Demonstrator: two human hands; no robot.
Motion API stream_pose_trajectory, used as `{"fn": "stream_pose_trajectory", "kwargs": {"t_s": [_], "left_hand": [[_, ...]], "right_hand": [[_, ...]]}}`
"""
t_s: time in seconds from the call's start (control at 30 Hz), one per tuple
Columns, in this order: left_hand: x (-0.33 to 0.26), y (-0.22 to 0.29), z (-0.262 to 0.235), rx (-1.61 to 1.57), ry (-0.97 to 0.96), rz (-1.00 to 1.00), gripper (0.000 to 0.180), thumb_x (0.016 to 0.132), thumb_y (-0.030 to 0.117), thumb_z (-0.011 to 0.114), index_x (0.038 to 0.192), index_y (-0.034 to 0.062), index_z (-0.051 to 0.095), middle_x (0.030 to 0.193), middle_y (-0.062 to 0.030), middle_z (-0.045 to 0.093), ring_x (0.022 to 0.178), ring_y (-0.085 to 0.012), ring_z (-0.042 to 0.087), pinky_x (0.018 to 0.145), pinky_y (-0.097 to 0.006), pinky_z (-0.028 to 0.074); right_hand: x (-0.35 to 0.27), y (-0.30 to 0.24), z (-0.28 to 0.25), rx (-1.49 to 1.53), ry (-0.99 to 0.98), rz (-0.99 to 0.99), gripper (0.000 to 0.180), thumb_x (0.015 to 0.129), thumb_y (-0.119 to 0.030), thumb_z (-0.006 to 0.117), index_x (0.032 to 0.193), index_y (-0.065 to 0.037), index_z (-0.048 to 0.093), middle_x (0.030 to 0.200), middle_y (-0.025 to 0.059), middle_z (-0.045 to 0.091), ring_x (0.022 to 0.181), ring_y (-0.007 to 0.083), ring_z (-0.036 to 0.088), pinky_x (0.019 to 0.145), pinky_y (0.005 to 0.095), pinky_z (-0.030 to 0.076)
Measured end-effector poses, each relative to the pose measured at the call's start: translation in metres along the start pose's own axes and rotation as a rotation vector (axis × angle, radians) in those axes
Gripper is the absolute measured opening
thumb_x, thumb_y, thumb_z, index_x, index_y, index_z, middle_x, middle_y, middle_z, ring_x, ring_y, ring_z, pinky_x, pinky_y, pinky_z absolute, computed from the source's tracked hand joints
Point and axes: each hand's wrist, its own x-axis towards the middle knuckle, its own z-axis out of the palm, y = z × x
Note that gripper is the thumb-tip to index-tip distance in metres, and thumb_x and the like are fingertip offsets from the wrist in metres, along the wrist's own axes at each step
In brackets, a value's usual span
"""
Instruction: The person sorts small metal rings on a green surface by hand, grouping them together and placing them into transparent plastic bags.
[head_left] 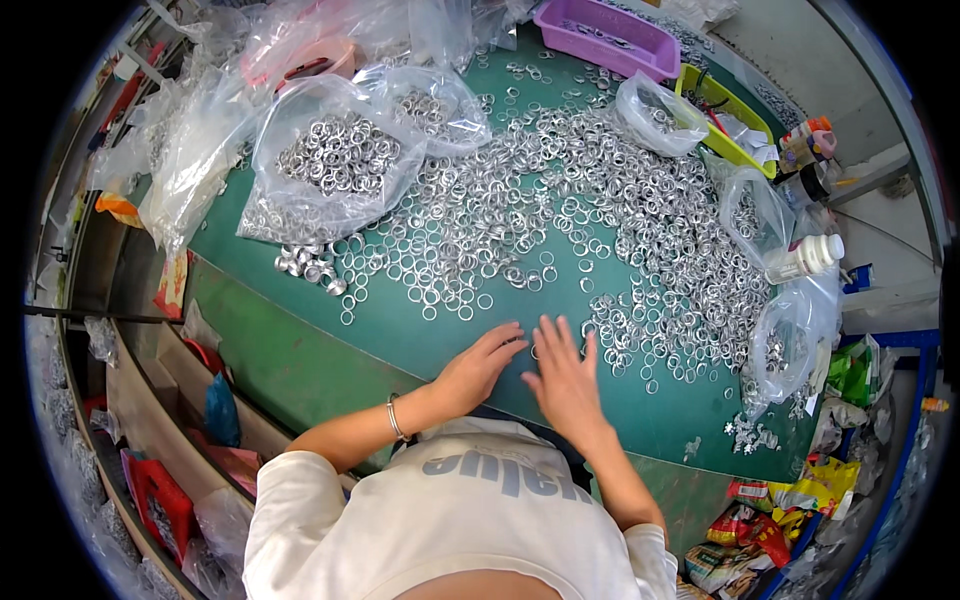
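Note:
Many silver metal rings (640, 215) lie in a broad spread over the green table (390, 335). My left hand (478, 368) rests low over the table near its front edge, fingers stretched to the right and slightly bent, holding nothing that I can see. Beside it, my right hand (567, 378) lies nearly flat, fingers pointing away from me and thumb apart. A single ring (535, 352) shows in the narrow gap between the two hands. Close to the right fingertips is the edge of the ring spread. A bracelet circles my left wrist.
An open clear plastic bag (345, 155) full of rings stands at the back left. A purple basket (612, 35) and a yellow-green basket (735, 115) are at the back right. Nearby are a white bottle (805, 258) and smaller ring bags. Coloured packets (745, 520) sit below right.

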Motion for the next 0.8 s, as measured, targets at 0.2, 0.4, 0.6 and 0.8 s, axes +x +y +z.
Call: {"fn": "stream_pose_trajectory", "kwargs": {"t_s": [0.2,0.4,0.6,0.8], "left_hand": [[0.006,0.025,0.005,0.046,-0.072,0.057,0.043,0.082,-0.002,0.063,0.124,0.0025,0.054,0.134,-0.0158,0.046,0.131,-0.0370,0.040,0.106,-0.044,0.039],[0.012,0.014,0.013,0.148,-0.126,0.191,0.042,0.081,0.001,0.066,0.122,0.0018,0.055,0.130,-0.0152,0.047,0.129,-0.0369,0.040,0.107,-0.048,0.037],[0.014,0.023,0.008,0.065,-0.080,0.104,0.036,0.081,-0.003,0.064,0.115,0.0006,0.058,0.123,-0.0155,0.050,0.128,-0.0376,0.041,0.105,-0.047,0.039],[0.013,0.016,0.016,0.152,-0.092,0.147,0.036,0.078,-0.009,0.060,0.113,0.0010,0.059,0.123,-0.0163,0.050,0.128,-0.0387,0.042,0.102,-0.047,0.041]], "right_hand": [[-0.004,0.034,-0.018,-0.062,0.203,0.153,0.055,0.086,-0.027,0.066,0.133,-0.005,0.049,0.148,0.0131,0.037,0.140,0.0356,0.027,0.109,0.0625,0.017],[-0.016,0.053,-0.022,-0.148,0.176,0.214,0.046,0.083,-0.029,0.070,0.124,-0.013,0.059,0.142,0.0121,0.042,0.137,0.0370,0.031,0.108,0.0621,0.018],[-0.033,0.078,-0.019,-0.222,0.484,0.456,0.034,0.085,-0.016,0.065,0.117,-0.005,0.060,0.134,0.0130,0.048,0.133,0.0372,0.036,0.105,0.0568,0.024],[-0.002,0.051,-0.007,-0.141,0.338,0.312,0.043,0.085,-0.019,0.066,0.125,-0.005,0.056,0.138,0.0142,0.045,0.134,0.0371,0.035,0.106,0.0569,0.023]]}}
